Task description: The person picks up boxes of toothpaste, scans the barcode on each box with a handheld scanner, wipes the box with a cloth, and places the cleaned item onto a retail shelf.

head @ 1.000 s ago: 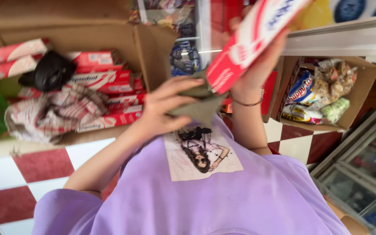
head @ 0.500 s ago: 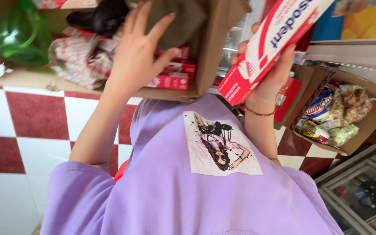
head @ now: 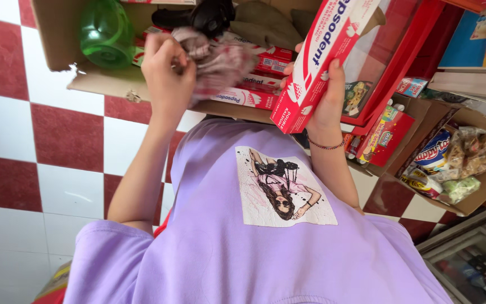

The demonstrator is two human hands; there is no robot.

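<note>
Toothpaste box upright, slightly tilted, right hand

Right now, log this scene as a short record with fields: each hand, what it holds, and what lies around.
left hand: grips a crumpled patterned cloth over the open cardboard box
right hand: holds a long red and white carton, tilted
in the box: green plastic bottle, more red and white cartons, a black item
floor: red and white tiles
far right: box of snack packets
</note>
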